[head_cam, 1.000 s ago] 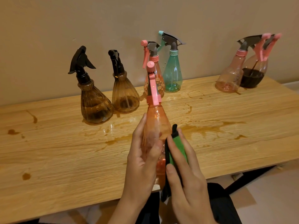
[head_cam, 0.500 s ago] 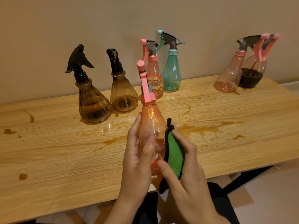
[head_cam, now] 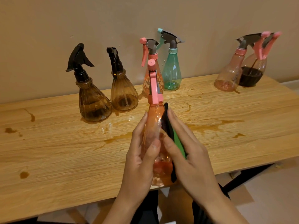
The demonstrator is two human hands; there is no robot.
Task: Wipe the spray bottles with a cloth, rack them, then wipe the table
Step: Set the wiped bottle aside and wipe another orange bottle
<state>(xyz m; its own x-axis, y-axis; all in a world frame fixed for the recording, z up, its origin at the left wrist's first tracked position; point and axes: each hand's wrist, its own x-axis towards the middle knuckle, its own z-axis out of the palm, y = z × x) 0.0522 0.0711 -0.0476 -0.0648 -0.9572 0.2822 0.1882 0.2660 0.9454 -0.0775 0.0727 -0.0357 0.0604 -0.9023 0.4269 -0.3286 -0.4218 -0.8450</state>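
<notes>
My left hand (head_cam: 140, 159) grips an orange-pink spray bottle (head_cam: 155, 126) with a pink trigger head, held tilted above the near edge of the wooden table (head_cam: 48, 159). My right hand (head_cam: 189, 156) presses a green and black cloth (head_cam: 174, 138) against the bottle's right side, thumb on the front and fingers behind the cloth. Brown liquid stains (head_cam: 208, 126) spread over the tabletop.
Along the wall stand two brown bottles with black heads (head_cam: 93, 101) (head_cam: 123, 92), a pink-headed bottle (head_cam: 149, 68), a teal one (head_cam: 171, 73), and at the far right a clear pink bottle (head_cam: 229, 75) beside one holding dark liquid (head_cam: 252, 73). No rack is in view.
The cloth slid up along the bottle's right side, from its lower body toward the neck. The bottle tilted slightly and its trigger head swung back to the right.
</notes>
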